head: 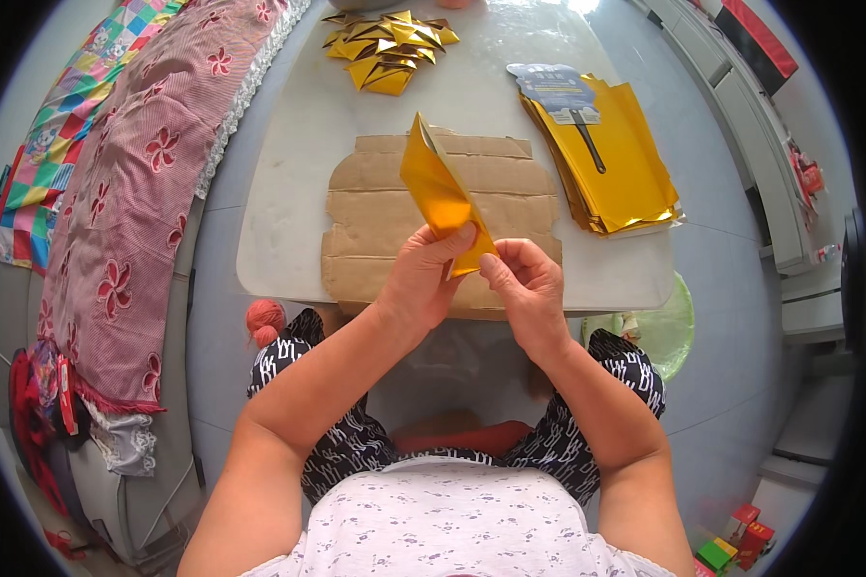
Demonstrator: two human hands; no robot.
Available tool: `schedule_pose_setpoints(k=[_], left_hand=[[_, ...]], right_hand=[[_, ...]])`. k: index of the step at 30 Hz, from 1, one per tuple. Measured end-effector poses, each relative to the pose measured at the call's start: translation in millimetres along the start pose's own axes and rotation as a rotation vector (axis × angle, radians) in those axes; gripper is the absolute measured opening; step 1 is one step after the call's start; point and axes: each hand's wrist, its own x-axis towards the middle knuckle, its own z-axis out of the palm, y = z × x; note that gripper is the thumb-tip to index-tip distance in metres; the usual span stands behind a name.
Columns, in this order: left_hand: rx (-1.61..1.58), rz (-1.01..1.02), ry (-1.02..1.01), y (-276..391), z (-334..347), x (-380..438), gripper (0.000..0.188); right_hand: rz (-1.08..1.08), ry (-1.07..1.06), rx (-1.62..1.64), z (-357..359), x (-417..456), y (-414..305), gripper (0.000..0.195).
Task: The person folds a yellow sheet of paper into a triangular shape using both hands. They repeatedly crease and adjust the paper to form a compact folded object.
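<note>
My left hand grips a folded sheet of gold foil paper, thumb on its front face. The sheet tilts up and away, its far end coming to a point. At its near right corner, my right hand pinches the edge between thumb and fingers. Both hands are over the near part of a flat piece of brown cardboard that lies on the table. To the right rests a stack of gold foil sheets. Folded gold paper pieces sit piled at the far side.
A pale table carries these things. On the gold stack lie a grey printed card and a dark slim handle. Pink yarn is at the left knee, a green bin at the right. A cloth-covered sofa runs along the left.
</note>
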Motion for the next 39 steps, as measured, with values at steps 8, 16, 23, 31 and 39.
schedule_pose_setpoints(k=[8, 16, 23, 31, 39], left_hand=[[-0.090, -0.006, -0.118, -3, -8, 4, 0.014], [-0.061, -0.013, -0.116, -4, -5, 2, 0.013], [0.040, 0.079, -0.053, -9, -8, 3, 0.013], [0.174, 0.082, -0.045, 1, -6, -1, 0.014], [0.346, 0.029, -0.054, 18, -1, -3, 0.021]], right_hand=[[-0.065, 0.042, -0.010, 1, -2, -1, 0.011], [-0.055, 0.073, 0.007, 1, -4, 1, 0.007], [0.027, 0.045, 0.110, 2, -3, 6, 0.010], [0.017, -0.057, 0.108, -5, 1, 7, 0.012], [0.146, -0.125, 0.394, -17, 13, 0, 0.019]])
